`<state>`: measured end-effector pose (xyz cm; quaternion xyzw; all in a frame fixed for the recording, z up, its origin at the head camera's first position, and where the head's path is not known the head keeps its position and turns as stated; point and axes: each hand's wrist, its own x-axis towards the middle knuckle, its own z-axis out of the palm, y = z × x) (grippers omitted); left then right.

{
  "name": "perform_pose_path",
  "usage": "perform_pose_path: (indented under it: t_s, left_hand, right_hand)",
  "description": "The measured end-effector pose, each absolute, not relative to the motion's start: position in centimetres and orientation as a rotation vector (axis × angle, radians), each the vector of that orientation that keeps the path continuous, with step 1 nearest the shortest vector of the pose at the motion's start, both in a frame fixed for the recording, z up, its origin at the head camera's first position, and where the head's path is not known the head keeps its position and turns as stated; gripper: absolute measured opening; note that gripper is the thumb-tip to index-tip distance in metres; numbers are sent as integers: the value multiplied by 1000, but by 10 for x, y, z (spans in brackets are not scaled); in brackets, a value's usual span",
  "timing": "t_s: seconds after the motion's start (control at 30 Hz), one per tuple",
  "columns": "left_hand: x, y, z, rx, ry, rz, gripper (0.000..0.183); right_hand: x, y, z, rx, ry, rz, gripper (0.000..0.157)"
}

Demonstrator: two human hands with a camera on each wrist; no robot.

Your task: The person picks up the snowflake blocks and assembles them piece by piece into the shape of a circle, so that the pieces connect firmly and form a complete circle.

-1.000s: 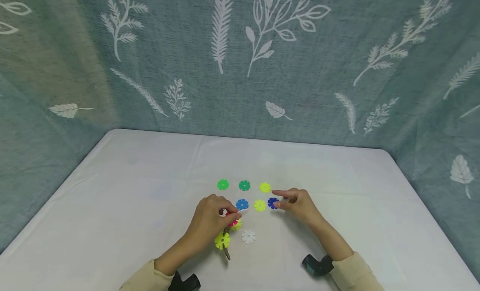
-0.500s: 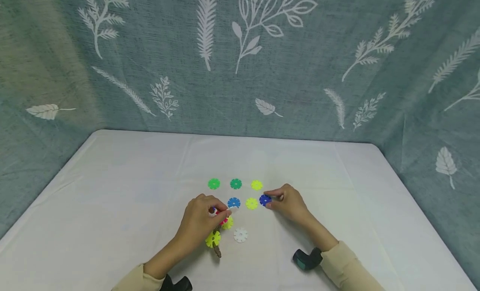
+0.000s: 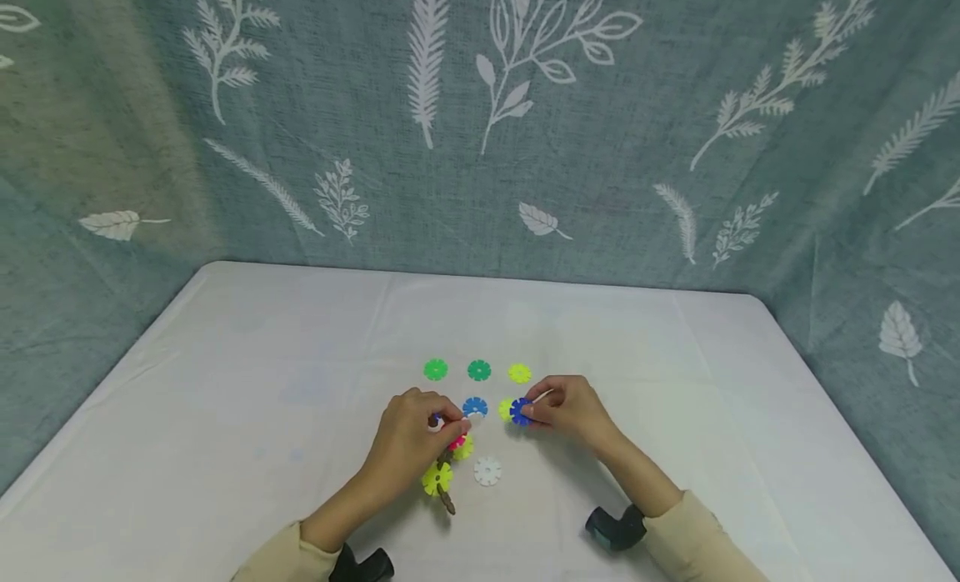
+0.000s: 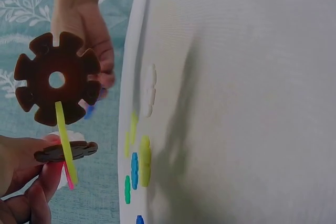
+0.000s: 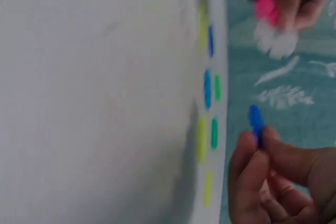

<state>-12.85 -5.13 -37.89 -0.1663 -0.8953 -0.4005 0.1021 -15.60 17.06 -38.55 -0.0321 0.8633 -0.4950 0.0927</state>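
My left hand (image 3: pixel 408 436) grips a joined chain of slotted plastic discs. In the left wrist view, a brown disc (image 4: pixel 76 74) stands at its end, linked by a yellow disc (image 4: pixel 63 135) seen edge-on to another brown disc (image 4: pixel 52 153). The right wrist view shows a pink disc (image 5: pixel 266 9) and a white disc (image 5: pixel 275 43) by that hand's fingertips. My right hand (image 3: pixel 573 411) pinches a dark blue slotted disc (image 3: pixel 517 412) between thumb and fingers. From the head camera, it partly covers a yellow disc (image 3: pixel 504 408) on the table.
On the white-covered table (image 3: pixel 262 382), a light green disc (image 3: pixel 435 369), a teal disc (image 3: pixel 479 370) and a yellow disc (image 3: pixel 520 373) lie in a back row. Nearer are a blue disc (image 3: pixel 475 406) and a white disc (image 3: pixel 487 471). A patterned cloth (image 3: pixel 465 207) hangs behind.
The right fingers have closed on the dark blue disc, lifted it and carried it left, over the yellow one. The left hand still holds the chain in about the same place. The head view shifted slightly.
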Motion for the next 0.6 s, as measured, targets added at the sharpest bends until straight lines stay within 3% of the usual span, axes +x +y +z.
perform_pose_path:
  t_s: [0.2,0.6]
  left_hand:
    - [-128,-49,-380,-534,-2609,-1162,15]
    - [-123,-46,-382,-606,-2537,-1117,14]
  right_hand:
    - [-150,161,-379,-63,2251,-1658,22]
    - [-145,150,-378,-51,2180,-1715,22]
